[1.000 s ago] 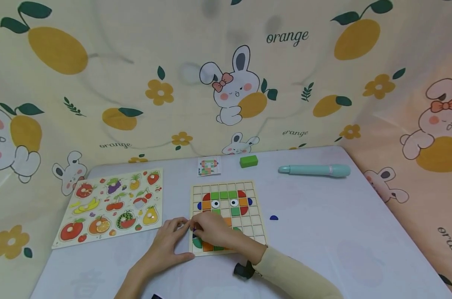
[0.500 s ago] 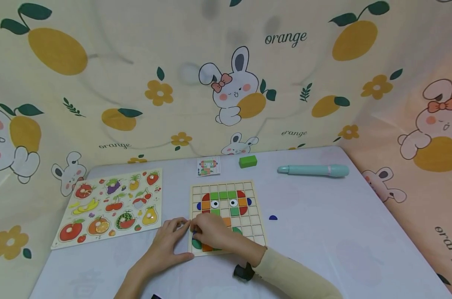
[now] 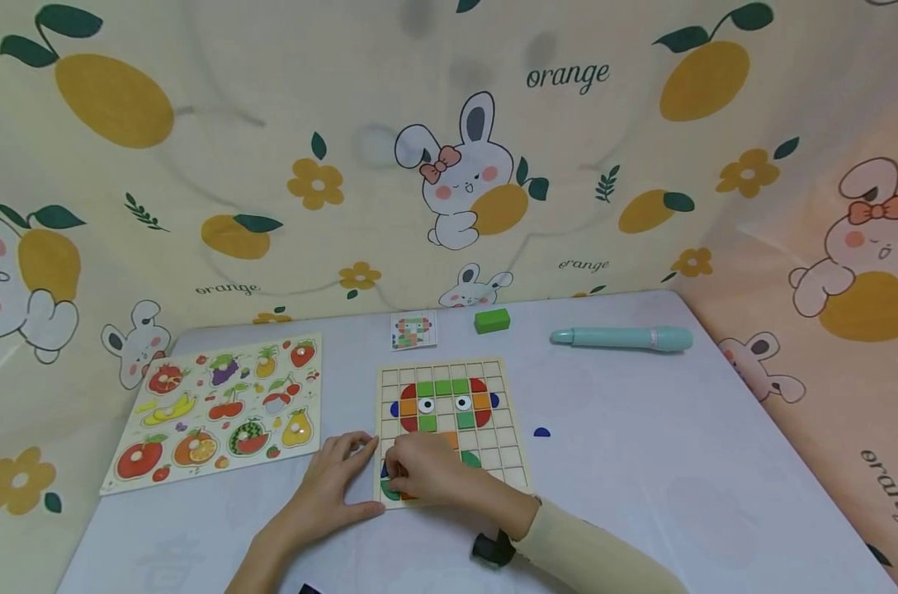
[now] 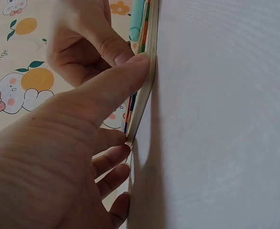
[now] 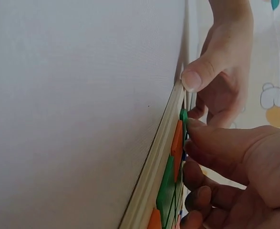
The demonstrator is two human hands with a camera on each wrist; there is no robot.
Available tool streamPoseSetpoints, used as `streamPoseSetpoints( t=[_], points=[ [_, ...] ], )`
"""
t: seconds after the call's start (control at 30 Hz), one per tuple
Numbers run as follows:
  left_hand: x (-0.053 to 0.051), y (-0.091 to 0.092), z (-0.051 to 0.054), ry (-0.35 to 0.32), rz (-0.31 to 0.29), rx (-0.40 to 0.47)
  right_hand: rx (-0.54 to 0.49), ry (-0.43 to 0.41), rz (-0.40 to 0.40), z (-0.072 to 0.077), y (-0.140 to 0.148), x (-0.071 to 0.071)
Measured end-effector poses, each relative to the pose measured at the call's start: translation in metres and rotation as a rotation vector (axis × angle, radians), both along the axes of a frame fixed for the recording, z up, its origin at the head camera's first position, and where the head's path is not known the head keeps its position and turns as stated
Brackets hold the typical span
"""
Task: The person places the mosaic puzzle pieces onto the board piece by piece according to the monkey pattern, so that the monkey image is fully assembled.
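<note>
A wooden grid board lies in the middle of the table, with coloured tiles forming a face-like pattern. My left hand rests at its left side, fingertips against the edge and thumb at the near corner. My right hand is over the board's lower left, fingers curled. Its thumb and forefinger pinch a green rounded tile in the corner cell. Beside that tile, an orange tile shows in the right wrist view. A blue tile shows partly at the board's left edge; the hand hides several cells.
A fruit puzzle board lies at the left. Behind the grid board are a small pattern card and a green block. A teal pen-shaped thing lies back right; a loose blue half-circle tile sits right of the board.
My right hand has shifted slightly toward me, down the board's left side to the corner tile, uncovering more of the pattern above. The left hand stays at the edge.
</note>
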State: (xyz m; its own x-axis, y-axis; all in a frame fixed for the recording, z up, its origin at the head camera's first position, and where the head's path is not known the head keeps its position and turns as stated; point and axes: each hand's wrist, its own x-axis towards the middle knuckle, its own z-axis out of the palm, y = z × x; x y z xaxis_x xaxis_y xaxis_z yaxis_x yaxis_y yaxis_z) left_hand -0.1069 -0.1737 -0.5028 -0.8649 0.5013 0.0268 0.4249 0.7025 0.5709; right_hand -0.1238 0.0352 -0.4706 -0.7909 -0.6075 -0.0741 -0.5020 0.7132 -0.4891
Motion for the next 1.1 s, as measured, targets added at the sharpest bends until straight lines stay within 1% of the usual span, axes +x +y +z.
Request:
streamPoseSetpoints(
  t=[0.2,0.3,0.5,0.57,0.67,0.8,0.87,0.93,1.0,1.1],
  points=[
    [0.0,0.0,0.0,-0.014,0.002,-0.003,-0.024,-0.027,-0.002,-0.001,0.001,0.0],
    [0.0,0.001,-0.001,-0.021,0.005,-0.007,-0.029,-0.035,-0.024,-0.002,0.001,-0.001],
    [0.0,0.0,-0.001,-0.025,0.004,-0.009,-0.031,0.016,-0.08,-0.004,-0.003,-0.004],
    [-0.001,0.0,-0.001,-0.021,0.002,-0.01,-0.018,0.035,-0.086,-0.004,-0.004,-0.005],
    [-0.001,-0.001,-0.002,-0.021,0.002,-0.008,-0.003,0.042,-0.085,-0.004,-0.007,-0.006],
    [0.0,-0.002,-0.003,-0.022,0.002,-0.005,-0.023,0.036,-0.085,-0.002,-0.005,-0.007],
    [-0.001,-0.002,-0.003,-0.018,-0.001,-0.006,-0.05,0.049,-0.103,0.0,0.002,-0.008],
    [-0.001,-0.001,-0.003,-0.014,-0.002,-0.006,-0.096,0.067,-0.14,0.001,0.014,-0.008],
    [-0.001,0.0,-0.002,-0.014,-0.001,-0.005,-0.13,0.1,-0.198,0.003,0.031,-0.009],
    [-0.001,0.001,-0.002,-0.021,0.006,-0.009,-0.165,0.127,-0.299,0.006,0.064,-0.012]
  ],
)
